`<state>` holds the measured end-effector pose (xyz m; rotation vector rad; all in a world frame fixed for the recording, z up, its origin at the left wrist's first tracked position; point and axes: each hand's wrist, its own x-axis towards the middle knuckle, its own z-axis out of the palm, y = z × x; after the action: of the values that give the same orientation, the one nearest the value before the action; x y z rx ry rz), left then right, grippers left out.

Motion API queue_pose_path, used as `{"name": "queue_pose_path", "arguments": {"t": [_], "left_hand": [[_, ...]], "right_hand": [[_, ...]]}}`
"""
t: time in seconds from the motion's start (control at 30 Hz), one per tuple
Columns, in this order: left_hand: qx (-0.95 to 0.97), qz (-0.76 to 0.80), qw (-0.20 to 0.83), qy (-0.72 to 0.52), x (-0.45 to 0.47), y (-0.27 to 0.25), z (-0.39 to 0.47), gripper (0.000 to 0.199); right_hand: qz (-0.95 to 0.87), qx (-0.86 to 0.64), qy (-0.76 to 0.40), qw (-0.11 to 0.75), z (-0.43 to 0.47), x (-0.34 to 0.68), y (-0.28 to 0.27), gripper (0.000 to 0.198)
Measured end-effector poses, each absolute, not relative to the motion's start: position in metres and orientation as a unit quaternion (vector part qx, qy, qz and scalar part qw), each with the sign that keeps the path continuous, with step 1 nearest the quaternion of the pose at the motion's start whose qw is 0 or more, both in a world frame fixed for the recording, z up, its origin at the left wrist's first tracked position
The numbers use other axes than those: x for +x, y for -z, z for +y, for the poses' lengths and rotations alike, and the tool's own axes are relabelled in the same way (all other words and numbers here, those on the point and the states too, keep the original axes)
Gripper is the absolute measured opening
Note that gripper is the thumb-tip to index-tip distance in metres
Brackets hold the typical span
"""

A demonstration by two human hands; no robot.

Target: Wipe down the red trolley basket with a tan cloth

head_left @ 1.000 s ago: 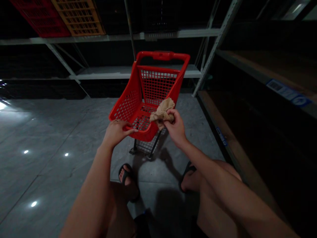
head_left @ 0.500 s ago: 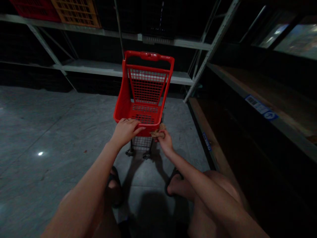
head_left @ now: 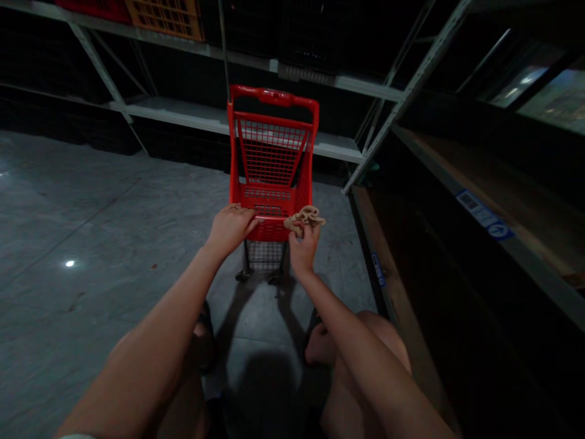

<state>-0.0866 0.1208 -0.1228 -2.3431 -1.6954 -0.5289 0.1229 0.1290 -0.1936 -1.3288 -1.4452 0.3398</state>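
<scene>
A small red shopping cart [head_left: 273,160] stands upright in front of me, its handle on the far side and its basket looking bare inside. My left hand [head_left: 232,228] is closed over the near left part of the basket rim, thumb toward me. At the near right corner, my right hand [head_left: 303,247] grips a crumpled tan cloth [head_left: 305,218] that lies against the rim. Part of the cloth is hidden behind my fingers. Below the basket show a grey wire lower rack [head_left: 264,255] and dark wheels.
Behind the cart runs a grey metal shelf rack [head_left: 183,116], with a yellow crate [head_left: 167,17] and a red crate [head_left: 98,7] on it. Close on my right is a wooden-topped shelf [head_left: 525,201] with blue labels. My own feet and knees flank the grey tiled floor [head_left: 114,244].
My right hand has moved up with the cloth, from the corner's outer side to its rim, and the cloth is bunched differently. The left hand stays on the rim. The cart has turned slightly.
</scene>
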Motion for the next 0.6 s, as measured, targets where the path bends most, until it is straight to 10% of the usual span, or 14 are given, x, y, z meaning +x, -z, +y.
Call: {"name": "queue_pose_path", "arguments": {"t": [0.23,0.6], "left_hand": [[-0.787,-0.575,0.110,0.194,-0.081,0.125,0.122,0.040],[-0.884,-0.412,0.121,0.184,-0.045,0.118,0.118,0.026]], "right_hand": [[-0.622,-0.587,-0.252,0.452,0.123,0.130,0.229,0.015],[-0.544,-0.587,-0.112,0.589,0.118,0.150,0.174,0.019]]}}
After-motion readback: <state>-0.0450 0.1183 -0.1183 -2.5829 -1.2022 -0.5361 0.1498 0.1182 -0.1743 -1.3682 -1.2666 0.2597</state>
